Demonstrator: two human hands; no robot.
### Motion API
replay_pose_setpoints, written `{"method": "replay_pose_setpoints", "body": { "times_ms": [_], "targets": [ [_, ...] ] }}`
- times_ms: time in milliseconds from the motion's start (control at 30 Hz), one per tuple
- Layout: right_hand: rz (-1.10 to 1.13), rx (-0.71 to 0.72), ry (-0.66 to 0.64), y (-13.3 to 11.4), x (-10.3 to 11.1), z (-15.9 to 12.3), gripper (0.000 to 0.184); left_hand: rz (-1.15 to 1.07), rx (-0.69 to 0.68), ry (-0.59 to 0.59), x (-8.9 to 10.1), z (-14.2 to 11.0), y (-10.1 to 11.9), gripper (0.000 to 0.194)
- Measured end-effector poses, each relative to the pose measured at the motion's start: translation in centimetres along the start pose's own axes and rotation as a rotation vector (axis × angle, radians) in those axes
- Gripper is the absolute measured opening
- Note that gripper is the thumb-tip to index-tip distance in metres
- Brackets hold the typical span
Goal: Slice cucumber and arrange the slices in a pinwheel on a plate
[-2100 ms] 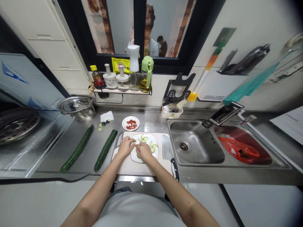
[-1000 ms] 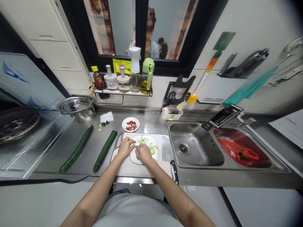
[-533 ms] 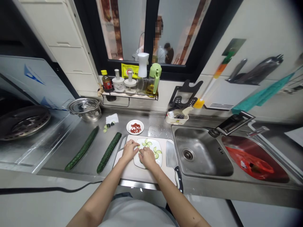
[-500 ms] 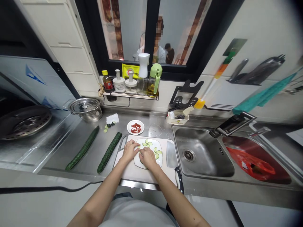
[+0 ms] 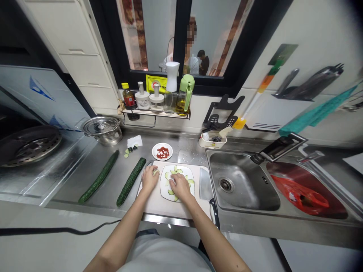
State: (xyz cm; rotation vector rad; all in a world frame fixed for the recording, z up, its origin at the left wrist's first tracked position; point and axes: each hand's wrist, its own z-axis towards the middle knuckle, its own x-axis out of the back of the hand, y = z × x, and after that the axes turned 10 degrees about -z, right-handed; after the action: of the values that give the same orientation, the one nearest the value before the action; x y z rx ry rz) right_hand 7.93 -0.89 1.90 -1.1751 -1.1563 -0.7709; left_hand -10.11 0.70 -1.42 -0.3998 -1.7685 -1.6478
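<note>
A white square plate (image 5: 165, 193) lies on the pale cutting board (image 5: 159, 206), bearing curved cucumber slices (image 5: 171, 192) with green rims, some in pinwheel shapes. My right hand (image 5: 181, 187) is over the plate's middle, fingers slightly apart and bent downward; it hides part of the slices. Left of the plate, above the board, my left hand (image 5: 149, 180) curls thumb and fingers round a few pale cucumber slices (image 5: 155, 172). A cleaver (image 5: 204, 184) with a black handle lies along the board's right side. Behind the board stands a small white dish (image 5: 155, 152) of red bits.
Two whole cucumbers (image 5: 131, 182) lie left of the board. Cucumber scraps (image 5: 126, 153) sit by a white tissue (image 5: 134, 141). A lidded steel pot (image 5: 104, 132) stands at the back left. On the right is a double sink (image 5: 241, 181) with a red plastic bag (image 5: 300, 196).
My left hand has moved left off the plate's edge, with slices now showing in its fingers. My right hand has shifted slightly right, uncovering slices on the plate's left side.
</note>
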Motion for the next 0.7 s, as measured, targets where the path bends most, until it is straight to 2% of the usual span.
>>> {"method": "replay_pose_setpoints", "body": {
  "times_ms": [100,300,500,700],
  "targets": [
    [0.088,-0.027,0.074,0.6,0.4,-0.7,0.026,0.157,0.084,0.006,0.8,0.1,-0.3,0.032],
    [0.177,-0.008,0.145,1.2,0.6,-1.9,0.024,0.322,0.112,-0.040,0.9,0.1,-0.1,0.032],
    [0.196,-0.030,0.158,1.6,0.5,-2.5,0.025,0.249,0.141,-0.029,0.4,0.4,-0.1,0.023],
    [0.206,-0.038,0.150,1.8,0.7,-2.8,0.026,0.017,0.181,-0.021,0.2,0.8,-0.7,0.016]
  ]
}}
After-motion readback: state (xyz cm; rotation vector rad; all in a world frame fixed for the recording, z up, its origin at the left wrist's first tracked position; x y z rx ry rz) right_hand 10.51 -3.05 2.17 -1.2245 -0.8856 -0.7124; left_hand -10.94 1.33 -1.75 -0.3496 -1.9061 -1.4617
